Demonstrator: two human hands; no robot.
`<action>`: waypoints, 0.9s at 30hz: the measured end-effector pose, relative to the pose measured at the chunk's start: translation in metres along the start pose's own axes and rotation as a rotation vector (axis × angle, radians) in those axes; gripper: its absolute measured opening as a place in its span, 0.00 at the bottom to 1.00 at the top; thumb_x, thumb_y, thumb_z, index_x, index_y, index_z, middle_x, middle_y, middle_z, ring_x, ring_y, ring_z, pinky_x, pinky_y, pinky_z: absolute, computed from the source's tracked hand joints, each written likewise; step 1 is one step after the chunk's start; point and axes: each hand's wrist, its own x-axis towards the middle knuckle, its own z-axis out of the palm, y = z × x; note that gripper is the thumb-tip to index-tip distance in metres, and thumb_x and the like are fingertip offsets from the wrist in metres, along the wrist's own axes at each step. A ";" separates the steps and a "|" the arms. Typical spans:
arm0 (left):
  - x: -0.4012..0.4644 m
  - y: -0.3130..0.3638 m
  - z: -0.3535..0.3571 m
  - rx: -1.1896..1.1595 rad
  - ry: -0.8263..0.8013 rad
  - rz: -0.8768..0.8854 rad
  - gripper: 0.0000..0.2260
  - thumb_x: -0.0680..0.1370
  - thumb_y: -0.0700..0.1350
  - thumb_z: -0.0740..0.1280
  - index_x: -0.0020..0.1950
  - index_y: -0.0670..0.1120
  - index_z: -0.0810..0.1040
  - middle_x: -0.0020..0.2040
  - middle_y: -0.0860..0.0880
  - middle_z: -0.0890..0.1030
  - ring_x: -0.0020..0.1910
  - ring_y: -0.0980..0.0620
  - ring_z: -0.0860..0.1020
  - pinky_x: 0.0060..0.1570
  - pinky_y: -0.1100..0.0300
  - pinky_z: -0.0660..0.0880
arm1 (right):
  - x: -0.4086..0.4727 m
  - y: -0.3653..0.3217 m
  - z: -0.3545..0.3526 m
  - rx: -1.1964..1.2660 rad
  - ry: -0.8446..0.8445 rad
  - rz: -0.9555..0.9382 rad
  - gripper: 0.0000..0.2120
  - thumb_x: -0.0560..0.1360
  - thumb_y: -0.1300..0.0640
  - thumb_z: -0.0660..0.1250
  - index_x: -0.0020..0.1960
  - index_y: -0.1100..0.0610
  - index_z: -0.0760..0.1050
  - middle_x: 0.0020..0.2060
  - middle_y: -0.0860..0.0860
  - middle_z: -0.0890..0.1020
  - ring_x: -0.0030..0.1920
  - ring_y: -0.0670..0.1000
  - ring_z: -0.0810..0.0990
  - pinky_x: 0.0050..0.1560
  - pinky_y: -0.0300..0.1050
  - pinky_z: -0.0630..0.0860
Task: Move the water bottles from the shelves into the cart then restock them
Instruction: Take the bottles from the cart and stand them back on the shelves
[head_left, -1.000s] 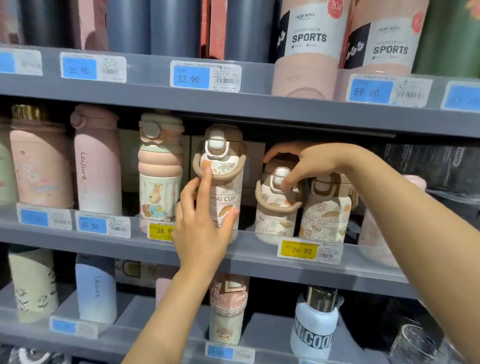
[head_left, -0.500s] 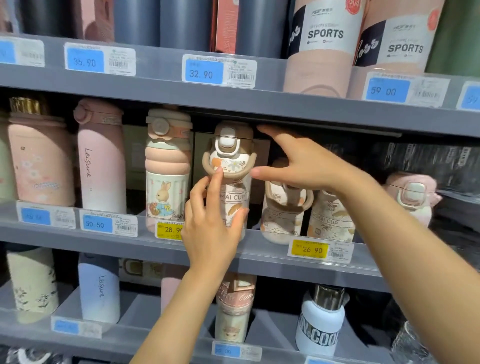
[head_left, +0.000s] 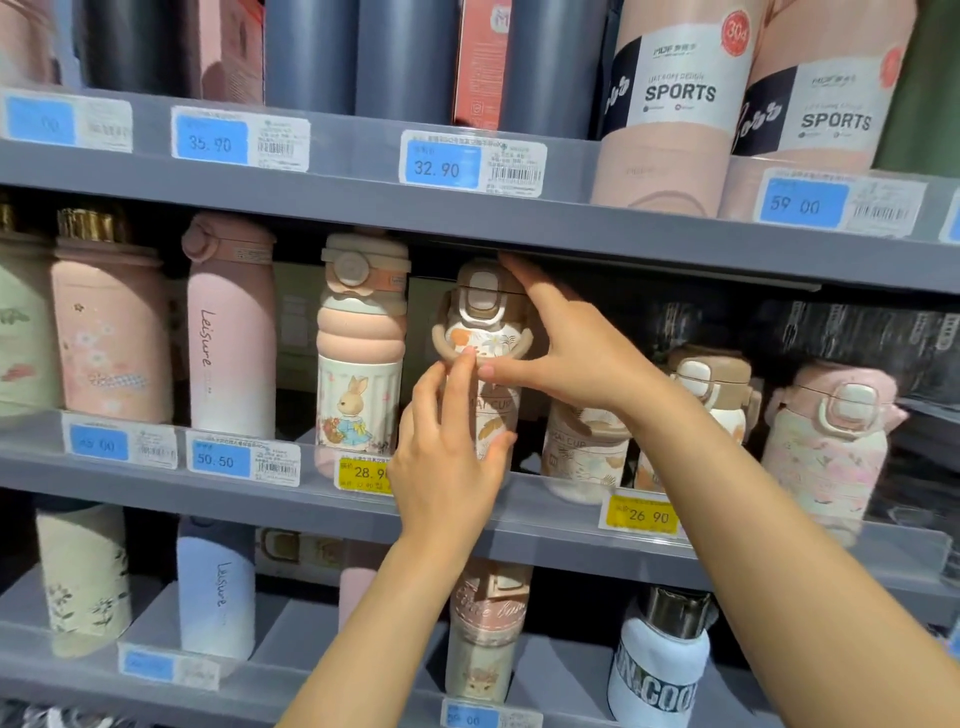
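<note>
A cream "MAI CUP" bottle (head_left: 480, 332) with a brown lid and loop handle stands on the middle grey shelf (head_left: 545, 525). My left hand (head_left: 449, 457) wraps its body from the front, fingertips up at the handle. My right hand (head_left: 566, 348) reaches in from the right; its thumb touches the handle and its fingers lie along the lid's right side, just under the shelf above. Two more MAI CUP bottles stand to the right: one (head_left: 584, 452) is partly hidden behind my right forearm, the other (head_left: 714, 384) is further right.
A bunny-print bottle (head_left: 361, 364) stands close on the left, with pink "Leisure" bottle (head_left: 231, 332) beyond it. A pink floral bottle (head_left: 826, 441) is at right. The upper shelf edge (head_left: 519, 234) hangs just above the lid. More bottles fill the lower shelf (head_left: 550, 670).
My right hand left the second MAI CUP bottle's lid and moved left onto the first bottle's lid and handle. My left hand stayed on that bottle's body.
</note>
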 end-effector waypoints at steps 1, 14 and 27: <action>0.000 0.000 0.000 0.001 0.002 0.000 0.39 0.65 0.47 0.77 0.71 0.53 0.60 0.66 0.46 0.72 0.59 0.43 0.75 0.40 0.52 0.76 | -0.002 -0.001 0.003 -0.107 0.009 -0.005 0.42 0.69 0.38 0.71 0.76 0.49 0.55 0.63 0.54 0.75 0.60 0.55 0.76 0.60 0.52 0.74; -0.001 -0.002 0.001 -0.026 0.021 0.007 0.35 0.69 0.47 0.73 0.72 0.55 0.60 0.65 0.47 0.71 0.59 0.45 0.74 0.42 0.52 0.76 | -0.038 0.005 0.049 -0.512 0.282 -0.177 0.32 0.74 0.51 0.67 0.76 0.51 0.62 0.72 0.57 0.67 0.66 0.61 0.71 0.66 0.66 0.65; -0.055 0.076 0.038 -0.405 0.074 0.387 0.18 0.73 0.45 0.68 0.62 0.48 0.71 0.61 0.48 0.71 0.60 0.46 0.73 0.60 0.51 0.70 | -0.116 0.079 -0.052 -0.400 0.337 0.200 0.25 0.75 0.48 0.67 0.69 0.56 0.71 0.66 0.56 0.73 0.66 0.57 0.71 0.65 0.49 0.67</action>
